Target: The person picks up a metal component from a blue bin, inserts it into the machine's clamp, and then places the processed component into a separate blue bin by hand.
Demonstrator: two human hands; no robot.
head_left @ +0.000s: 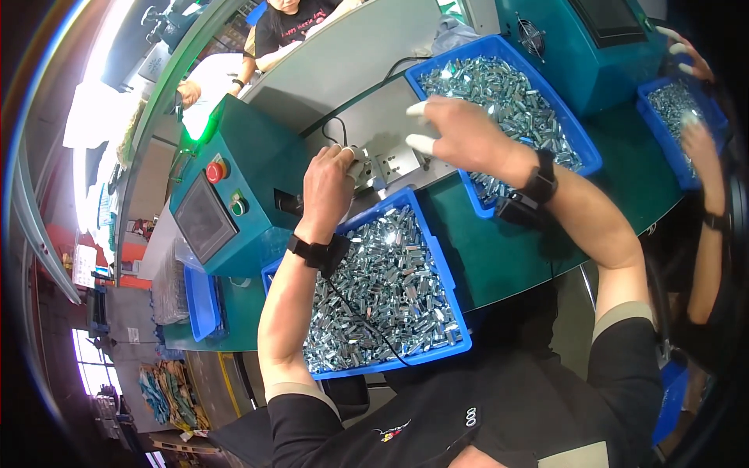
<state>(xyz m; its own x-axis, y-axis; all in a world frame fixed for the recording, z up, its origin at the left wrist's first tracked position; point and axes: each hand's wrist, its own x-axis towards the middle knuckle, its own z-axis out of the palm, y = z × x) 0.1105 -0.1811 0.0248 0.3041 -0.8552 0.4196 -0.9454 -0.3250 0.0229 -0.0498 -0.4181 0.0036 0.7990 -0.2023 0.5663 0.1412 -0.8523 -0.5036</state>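
Note:
My left hand (328, 183) is closed at the edge of a small metal fixture (396, 162), fingers curled together; whatever they hold is hidden. My right hand (468, 136) hovers beside the fixture, over the rim of the far blue bin (583, 139). Its white-capped fingers are apart with nothing between them. Small shiny metal parts (499, 90) fill that bin. Below my left hand, a nearer blue bin (441, 261) is heaped with similar metal pieces (382, 288). Black bands circle both my wrists.
A teal machine (257, 156) with a screen, red button and green button stands left of my left hand. Another teal machine (585, 62) is at the far right. Co-workers sit across the partition (328, 66) and at the right. An empty-looking blue tray (201, 304) lies left.

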